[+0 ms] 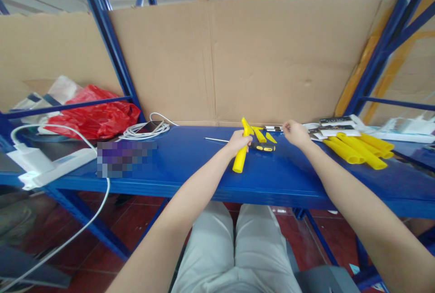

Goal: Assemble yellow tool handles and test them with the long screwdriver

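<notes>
My left hand (240, 142) is wrapped round a yellow tube (240, 159), which stands tilted over the blue table, its upper end cut to a point. Just right of it lies a screwdriver (263, 147) with a black and yellow handle, its shaft passing behind my left hand. Several yellow cut pieces (259, 134) lie behind the screwdriver. My right hand (295, 132) is curled near the back of the table, beside some black and white pen-like items (273, 128); what its fingers hold, if anything, is too small to name.
Several yellow tubes (360, 148) lie at the right, before cards and packets (336, 125). To the left are a coiled white cable (146, 130), a red plastic bag (97, 114) and a power strip (64, 166). Cardboard (272, 57) stands behind the blue table (190, 166).
</notes>
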Motion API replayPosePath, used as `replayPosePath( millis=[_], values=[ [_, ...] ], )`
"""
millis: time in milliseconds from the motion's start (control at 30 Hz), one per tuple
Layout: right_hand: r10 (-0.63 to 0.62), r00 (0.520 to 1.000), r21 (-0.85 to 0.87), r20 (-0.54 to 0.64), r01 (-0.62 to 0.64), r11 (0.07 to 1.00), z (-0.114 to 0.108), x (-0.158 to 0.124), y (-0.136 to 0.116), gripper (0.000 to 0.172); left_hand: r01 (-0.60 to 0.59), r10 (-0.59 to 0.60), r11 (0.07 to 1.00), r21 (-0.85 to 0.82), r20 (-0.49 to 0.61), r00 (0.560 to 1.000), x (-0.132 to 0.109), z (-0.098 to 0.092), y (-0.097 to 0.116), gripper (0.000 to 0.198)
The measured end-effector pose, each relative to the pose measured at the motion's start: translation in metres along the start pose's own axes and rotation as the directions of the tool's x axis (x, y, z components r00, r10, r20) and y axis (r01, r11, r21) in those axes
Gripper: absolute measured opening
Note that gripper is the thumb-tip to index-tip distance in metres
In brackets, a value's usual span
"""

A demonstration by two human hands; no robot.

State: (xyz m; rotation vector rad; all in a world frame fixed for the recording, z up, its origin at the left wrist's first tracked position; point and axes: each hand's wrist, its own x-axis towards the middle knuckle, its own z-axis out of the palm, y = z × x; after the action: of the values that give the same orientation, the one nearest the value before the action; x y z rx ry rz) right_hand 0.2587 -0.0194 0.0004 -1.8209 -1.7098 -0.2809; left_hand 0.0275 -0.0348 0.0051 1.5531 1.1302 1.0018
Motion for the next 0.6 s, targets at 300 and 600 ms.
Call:
replayPosePath(
  millis=[300,600],
  values=[
    [0.179,0.964,-0.225,0.196,-0.133,0.965,0.01,0.005,0.04,0.023,0.042,-0.042,0.999,0.005,0.005,0.999,-0.002,0.0,0.005,0.022],
    [0.172,0.942,-0.33,0.287,-0.071,0.941,0.016,0.004,0.03,0.036,0.041,-0.04,0.998,-0.038,0.014,0.999,-0.004,0.0,0.006,0.025]
  ],
)
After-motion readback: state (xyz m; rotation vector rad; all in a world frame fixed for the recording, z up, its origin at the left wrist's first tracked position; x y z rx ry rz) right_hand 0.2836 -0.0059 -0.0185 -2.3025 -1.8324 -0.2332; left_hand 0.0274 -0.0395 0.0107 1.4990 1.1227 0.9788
